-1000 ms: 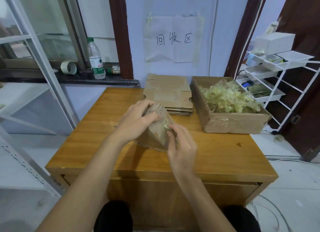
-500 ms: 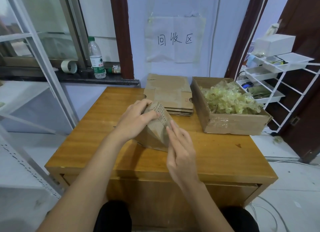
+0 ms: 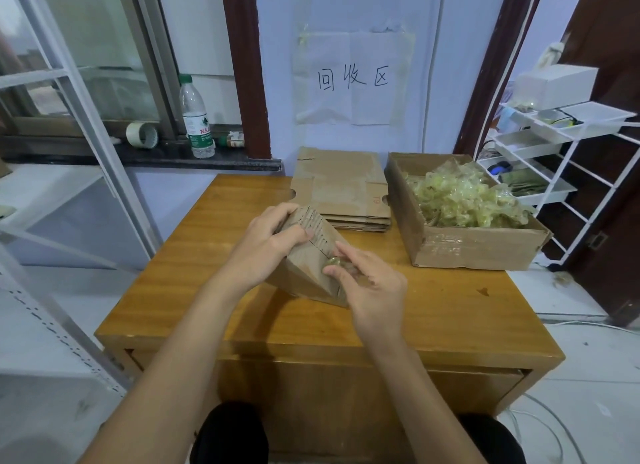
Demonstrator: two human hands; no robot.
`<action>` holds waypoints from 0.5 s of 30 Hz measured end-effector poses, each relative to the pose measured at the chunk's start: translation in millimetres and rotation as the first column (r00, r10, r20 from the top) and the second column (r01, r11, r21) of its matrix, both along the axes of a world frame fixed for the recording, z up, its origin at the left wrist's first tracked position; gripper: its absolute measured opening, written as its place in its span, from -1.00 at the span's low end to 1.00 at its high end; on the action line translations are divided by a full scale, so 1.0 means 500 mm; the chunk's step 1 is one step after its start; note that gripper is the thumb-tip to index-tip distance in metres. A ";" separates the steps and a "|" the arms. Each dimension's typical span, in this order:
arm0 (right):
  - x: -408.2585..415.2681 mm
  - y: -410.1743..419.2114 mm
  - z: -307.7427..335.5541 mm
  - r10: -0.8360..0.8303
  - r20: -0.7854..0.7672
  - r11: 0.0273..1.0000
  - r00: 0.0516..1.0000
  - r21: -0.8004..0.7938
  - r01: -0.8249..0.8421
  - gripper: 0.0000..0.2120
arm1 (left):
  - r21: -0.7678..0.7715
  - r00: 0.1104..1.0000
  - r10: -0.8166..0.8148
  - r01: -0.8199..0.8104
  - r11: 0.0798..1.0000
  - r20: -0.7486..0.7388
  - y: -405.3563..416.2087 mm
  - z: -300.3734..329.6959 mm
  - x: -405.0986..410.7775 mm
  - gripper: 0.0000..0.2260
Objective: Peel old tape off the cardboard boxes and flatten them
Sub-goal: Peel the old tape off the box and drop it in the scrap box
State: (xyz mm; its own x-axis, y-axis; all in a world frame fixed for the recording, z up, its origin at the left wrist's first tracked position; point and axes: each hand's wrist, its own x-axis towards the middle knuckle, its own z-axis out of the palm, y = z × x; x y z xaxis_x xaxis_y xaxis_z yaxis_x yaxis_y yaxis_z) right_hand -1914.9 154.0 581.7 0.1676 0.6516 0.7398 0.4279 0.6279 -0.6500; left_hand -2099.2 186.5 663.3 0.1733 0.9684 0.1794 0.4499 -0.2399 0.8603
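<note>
A small brown cardboard box (image 3: 308,266) stands tilted on the wooden table (image 3: 450,318), near its middle. My left hand (image 3: 266,245) grips the box's upper left side, thumb across its top face. My right hand (image 3: 367,283) lies against the box's right face and pinches a crumpled bit of clear yellowish tape (image 3: 334,262) between thumb and forefinger. Behind the box lies a stack of flattened cardboard boxes (image 3: 341,189).
An open cardboard box (image 3: 478,252) full of peeled tape (image 3: 460,196) sits at the table's right rear. A white wire rack (image 3: 554,151) stands to the right. On the dark sill at the left are a water bottle (image 3: 196,120) and a tape roll (image 3: 142,135).
My right hand slid down the box's right face and now pinches a gathered wad of tape. The left hand kept its grip on the box.
</note>
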 end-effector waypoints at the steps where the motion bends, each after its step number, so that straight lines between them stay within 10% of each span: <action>1: 0.000 0.003 -0.006 -0.036 0.047 0.999 0.998 0.013 0.035 -0.65 | -0.003 1.000 0.000 0.000 1.000 0.004 0.001 0.001 0.000 -0.71; 15: -0.020 -0.002 -0.035 -0.181 0.210 0.982 0.961 0.082 0.168 -0.78 | -0.033 1.000 -0.008 0.008 0.999 0.012 0.003 0.001 -0.006 -0.69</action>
